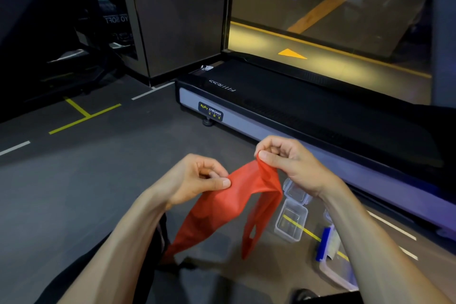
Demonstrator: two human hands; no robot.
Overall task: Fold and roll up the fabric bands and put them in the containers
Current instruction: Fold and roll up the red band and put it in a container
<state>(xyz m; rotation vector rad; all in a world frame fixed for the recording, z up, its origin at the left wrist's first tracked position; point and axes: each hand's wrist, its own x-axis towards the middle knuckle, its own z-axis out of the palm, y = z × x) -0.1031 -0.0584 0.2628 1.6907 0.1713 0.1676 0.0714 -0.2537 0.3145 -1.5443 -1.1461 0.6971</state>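
Both forearms reaching forward: left hand [197,180] and right hand [288,163] each pinched red fabric band [237,202] by its top edge, held above floor. Looked thin, limp, light; best gripped along edge. Clear container [291,224] just beyond.

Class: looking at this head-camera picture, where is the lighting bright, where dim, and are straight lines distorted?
Head view: brightest on the yellow-lit floor strip beyond the treadmill; far left is nearly black; the red band and both hands are evenly lit; wide-angle lens bows the treadmill's edge.
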